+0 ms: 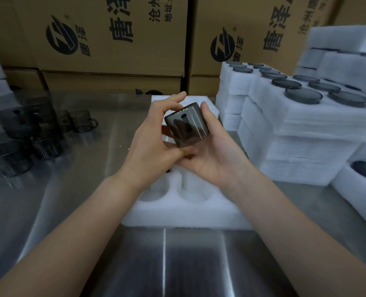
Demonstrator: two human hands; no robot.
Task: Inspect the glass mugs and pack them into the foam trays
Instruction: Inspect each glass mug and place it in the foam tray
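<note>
Two grips meet over the steel worktop (70, 189) and grasp one smoky mug (186, 125), held in the air above the tray (177, 215) and touching no foam. The left grip (154, 133) curls its fingers round the mug's upper left edge. The right grip (212, 155) cradles it from below, thumb against the right side.

The step looks like inspection. Turning the tilted mug slowly against the pale foam should show up chips or cracks, and keeping it low over the tray would soften any slip. Where the handle sits I cannot tell.

The tray's near end shows two round pockets (194, 191), both empty; the arms hide the rest. Further left, loose mugs (27, 133) stand crowded on the worktop, some stacked. On the right, stacked trays (306, 129) hold dark discs (303, 95) in their pockets, probably packed mugs. Printed cartons (113, 39) wall off the back.
</note>
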